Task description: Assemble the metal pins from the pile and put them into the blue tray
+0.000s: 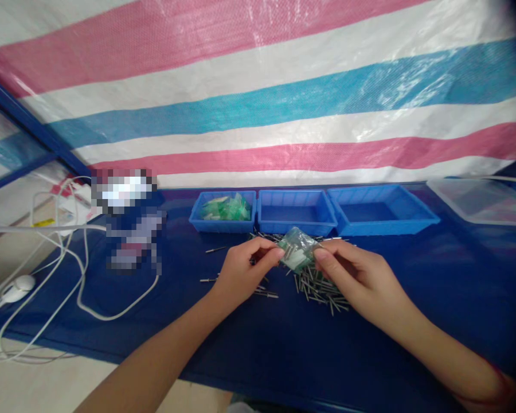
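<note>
Partly covered plastic bag (298, 244), contents (300, 257) indistinct

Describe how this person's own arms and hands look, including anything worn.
The left hand and right hand wear no visible gloves, rings or watch. Both forearms are bare. Something dark red shows on the right arm near the picture's corner; sleeve edge or band, I cannot tell.

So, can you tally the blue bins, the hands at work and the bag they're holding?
Blue plastic bins: 3
Bare hands, left hand and right hand: 2
Clear plastic bag: 1
Total: 6
The rivet-like metal pins overlap too much to count.
</note>
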Tool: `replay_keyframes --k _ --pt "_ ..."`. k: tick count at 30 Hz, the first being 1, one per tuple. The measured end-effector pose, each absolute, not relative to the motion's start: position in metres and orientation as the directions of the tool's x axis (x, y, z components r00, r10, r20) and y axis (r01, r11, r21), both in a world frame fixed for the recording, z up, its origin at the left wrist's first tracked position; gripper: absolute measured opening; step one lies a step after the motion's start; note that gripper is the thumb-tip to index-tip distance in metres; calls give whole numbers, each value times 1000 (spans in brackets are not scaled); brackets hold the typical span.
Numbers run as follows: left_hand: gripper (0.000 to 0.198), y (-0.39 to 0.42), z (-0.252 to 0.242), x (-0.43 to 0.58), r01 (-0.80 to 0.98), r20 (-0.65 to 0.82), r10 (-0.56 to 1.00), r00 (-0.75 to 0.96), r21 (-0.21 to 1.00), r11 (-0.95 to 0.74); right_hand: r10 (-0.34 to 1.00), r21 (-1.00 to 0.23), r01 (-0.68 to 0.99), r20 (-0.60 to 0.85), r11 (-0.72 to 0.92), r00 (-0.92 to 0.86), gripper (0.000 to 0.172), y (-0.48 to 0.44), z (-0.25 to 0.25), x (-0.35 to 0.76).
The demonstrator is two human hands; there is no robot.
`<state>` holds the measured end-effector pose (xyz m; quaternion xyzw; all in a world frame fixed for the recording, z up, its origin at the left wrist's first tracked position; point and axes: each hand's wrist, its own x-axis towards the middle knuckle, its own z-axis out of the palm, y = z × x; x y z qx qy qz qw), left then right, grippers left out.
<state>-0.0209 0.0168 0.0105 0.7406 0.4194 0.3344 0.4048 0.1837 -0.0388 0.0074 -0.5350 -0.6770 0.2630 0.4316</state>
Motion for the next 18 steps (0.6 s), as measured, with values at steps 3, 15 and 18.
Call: replay_keyframes --k 3,15,18 --pt "20 17 9 -21 326 162 906 391 896 -301 967 -883 406 255 236 -6 20 -36 6 183" --pt "20 19 7 -23 246 195 888 417 916 -317 992 -973 197 123 118 13 23 -36 9 180" --pt "20 18 7 -22 207 186 889 418 934 -292 994 -983 147 109 106 15 24 -36 11 179"
